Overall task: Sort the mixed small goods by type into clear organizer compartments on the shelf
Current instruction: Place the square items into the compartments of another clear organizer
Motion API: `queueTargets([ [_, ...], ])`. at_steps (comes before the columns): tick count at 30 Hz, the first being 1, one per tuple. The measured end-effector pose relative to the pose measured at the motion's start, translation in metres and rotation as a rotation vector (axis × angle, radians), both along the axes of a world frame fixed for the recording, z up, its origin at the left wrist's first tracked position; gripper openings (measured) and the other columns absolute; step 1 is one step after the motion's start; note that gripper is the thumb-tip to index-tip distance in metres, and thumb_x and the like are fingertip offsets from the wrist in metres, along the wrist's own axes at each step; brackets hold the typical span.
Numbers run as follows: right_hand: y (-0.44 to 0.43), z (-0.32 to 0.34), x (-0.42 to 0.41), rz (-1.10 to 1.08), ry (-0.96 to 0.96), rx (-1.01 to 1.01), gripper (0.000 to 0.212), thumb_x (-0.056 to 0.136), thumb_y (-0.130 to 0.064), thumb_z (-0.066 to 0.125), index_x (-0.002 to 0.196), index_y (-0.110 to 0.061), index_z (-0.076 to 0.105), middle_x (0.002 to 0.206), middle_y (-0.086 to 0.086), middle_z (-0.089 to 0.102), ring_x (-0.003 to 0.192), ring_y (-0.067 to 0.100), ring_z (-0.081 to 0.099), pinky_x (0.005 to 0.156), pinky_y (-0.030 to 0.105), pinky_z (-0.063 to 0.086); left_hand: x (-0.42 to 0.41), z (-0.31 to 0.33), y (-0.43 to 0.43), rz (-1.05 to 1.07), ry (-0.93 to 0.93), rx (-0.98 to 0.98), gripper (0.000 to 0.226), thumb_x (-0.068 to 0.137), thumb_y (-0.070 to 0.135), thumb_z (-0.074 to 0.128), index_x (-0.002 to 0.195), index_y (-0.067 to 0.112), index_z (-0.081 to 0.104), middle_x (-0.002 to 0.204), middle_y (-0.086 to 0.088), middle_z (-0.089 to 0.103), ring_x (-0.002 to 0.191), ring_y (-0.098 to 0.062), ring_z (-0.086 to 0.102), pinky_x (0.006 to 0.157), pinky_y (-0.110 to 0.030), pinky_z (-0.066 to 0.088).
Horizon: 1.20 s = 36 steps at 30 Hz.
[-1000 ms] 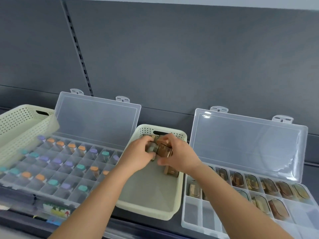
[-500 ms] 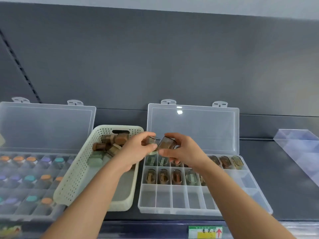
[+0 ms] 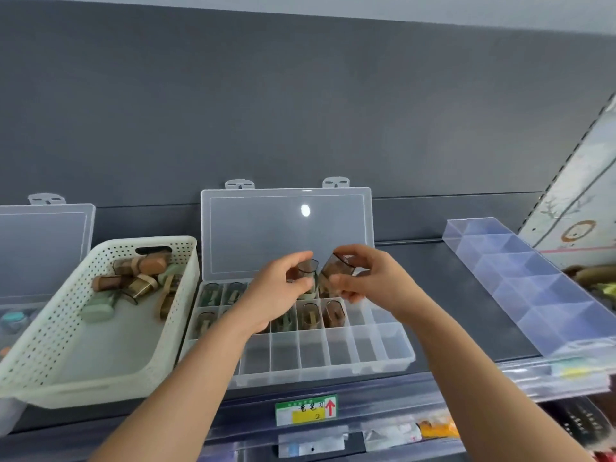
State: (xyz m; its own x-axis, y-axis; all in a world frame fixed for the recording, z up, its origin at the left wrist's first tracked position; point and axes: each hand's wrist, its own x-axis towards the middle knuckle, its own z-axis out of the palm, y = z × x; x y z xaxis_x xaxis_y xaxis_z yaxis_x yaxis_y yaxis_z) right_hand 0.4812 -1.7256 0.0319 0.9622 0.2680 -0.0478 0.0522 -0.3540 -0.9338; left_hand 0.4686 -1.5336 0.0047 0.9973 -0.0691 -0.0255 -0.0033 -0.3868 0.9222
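Note:
My left hand [image 3: 273,291] pinches a small smoky-clear capped item [image 3: 308,271] above the open clear organizer [image 3: 320,361]. Beside it my right hand [image 3: 370,278] grips a brown translucent item [image 3: 336,268], tilted, close to the other one. Both are held over the organizer's back rows, where several compartments hold similar brown and green pieces; the front row is bare. The cream perforated basket [image 3: 50,331] to the left holds several more brown, orange and green items [image 3: 140,281].
A second open organizer [image 3: 43,235] with coloured caps sits at the far left. A bluish clear divided tray [image 3: 533,288] lies on the shelf to the right. A price label [image 3: 305,410] marks the shelf's front edge, with packaged goods below.
My hands have lifted the two items out of the basket and carried them right, over the clear organizer. The view has swung right, bringing the blue tray into sight.

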Motion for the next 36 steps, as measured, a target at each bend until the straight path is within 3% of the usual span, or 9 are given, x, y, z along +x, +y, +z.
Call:
queueTargets([
  [3,-0.023,-0.006,0.002,-0.07,-0.133,-0.189,0.049,0.069,-0.021,0.083,0.111,-0.028,0.061,0.097,-0.007,0.066,0.062,0.009,0.06,0.062,0.024,0.05,-0.002,-0.002,-0.025,-0.025,-0.042,0.113,0.055,0.088,0.024,0.067,0.138,0.034,0.045,0.139,0.01,0.048,0.123,-0.009,0.046,0.103,-0.032,0.038],
  [6,-0.043,-0.013,0.004,-0.091,-0.218,-0.356,0.05,0.066,-0.025,0.084,0.11,-0.031,0.059,0.098,-0.011,0.064,0.068,0.006,0.055,0.07,0.025,0.047,-0.003,-0.003,-0.048,-0.061,-0.125,0.288,0.055,0.084,0.03,0.07,0.134,0.032,0.048,0.13,0.013,0.053,0.109,-0.004,0.049,0.087,-0.022,0.037],
  [10,-0.063,-0.019,0.003,-0.049,-0.282,-0.519,0.051,0.065,-0.028,0.083,0.11,-0.029,0.059,0.1,-0.007,0.059,0.073,0.008,0.057,0.068,0.021,0.047,-0.003,-0.008,-0.07,-0.092,-0.181,0.432,0.052,0.083,0.03,0.071,0.13,0.028,0.049,0.122,0.01,0.052,0.107,-0.008,0.051,0.086,-0.022,0.04],
  [13,-0.069,-0.026,0.003,-0.02,-0.288,-0.571,0.051,0.064,-0.027,0.083,0.11,-0.026,0.059,0.095,-0.005,0.054,0.073,0.011,0.053,0.063,0.016,0.04,-0.002,-0.014,-0.079,-0.116,-0.192,0.534,0.052,0.083,0.031,0.07,0.131,0.027,0.049,0.123,0.009,0.048,0.102,-0.006,0.045,0.083,-0.021,0.037],
  [17,-0.071,-0.037,0.005,-0.001,-0.26,-0.654,0.053,0.066,-0.029,0.081,0.112,-0.025,0.057,0.099,-0.001,0.053,0.085,0.019,0.056,0.073,0.027,0.048,0.0,-0.018,-0.082,-0.116,-0.184,0.583,0.052,0.084,0.032,0.068,0.132,0.027,0.05,0.123,0.009,0.049,0.109,-0.01,0.046,0.085,-0.023,0.038],
  [23,-0.071,-0.045,0.01,0.056,-0.227,-0.732,0.056,0.068,-0.031,0.08,0.117,-0.024,0.055,0.1,-0.002,0.052,0.087,0.019,0.054,0.077,0.03,0.051,0.004,-0.018,-0.09,-0.139,-0.21,0.67,0.051,0.082,0.032,0.069,0.13,0.026,0.053,0.122,0.007,0.053,0.11,-0.015,0.049,0.088,-0.028,0.043],
  [29,-0.072,-0.048,0.017,0.116,-0.201,-0.781,0.04,0.076,-0.037,0.073,0.112,-0.024,0.062,0.101,0.0,0.058,0.086,0.016,0.053,0.074,0.026,0.046,0.006,-0.029,-0.089,-0.171,-0.09,0.764,0.061,0.082,0.039,0.07,0.137,0.026,0.048,0.128,0.005,0.047,0.121,-0.017,0.041,0.099,-0.035,0.038],
  [36,-0.072,-0.05,0.02,0.107,-0.211,-0.784,0.034,0.079,-0.031,0.072,0.111,-0.024,0.063,0.104,-0.001,0.06,0.087,0.015,0.056,0.075,0.025,0.048,0.008,-0.033,-0.089,-0.175,-0.121,0.856,0.051,0.089,0.043,0.061,0.136,0.027,0.051,0.128,0.003,0.05,0.12,-0.019,0.042,0.101,-0.038,0.038],
])
